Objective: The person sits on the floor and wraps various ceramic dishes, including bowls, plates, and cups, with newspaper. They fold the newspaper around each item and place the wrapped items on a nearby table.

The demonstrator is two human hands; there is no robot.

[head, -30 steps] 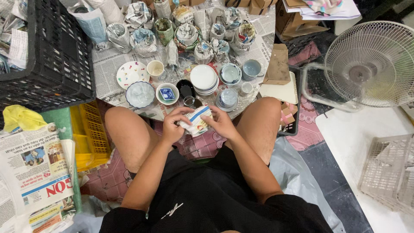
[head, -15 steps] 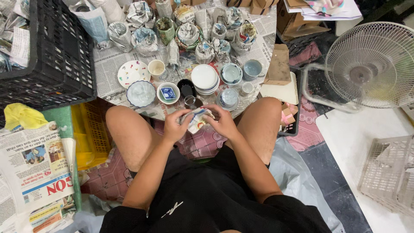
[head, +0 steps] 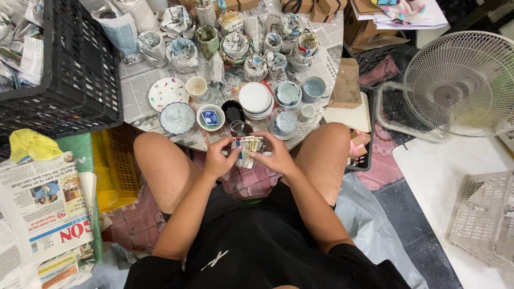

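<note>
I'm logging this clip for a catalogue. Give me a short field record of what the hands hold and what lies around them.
left hand: grips small paper-wrapped item
right hand: grips the same item
posture: seated, knees apart
ahead: low table lined with newspaper
on table: stack of white plates, cups, paper-wrapped bundles
left side: black crate
right side: white fan

Both hands close around a small newspaper-wrapped bundle [head: 248, 146], its contents concealed; the black crate [head: 69, 69], upper left, and white basket [head: 484, 219], lower right, run off-frame.
</note>
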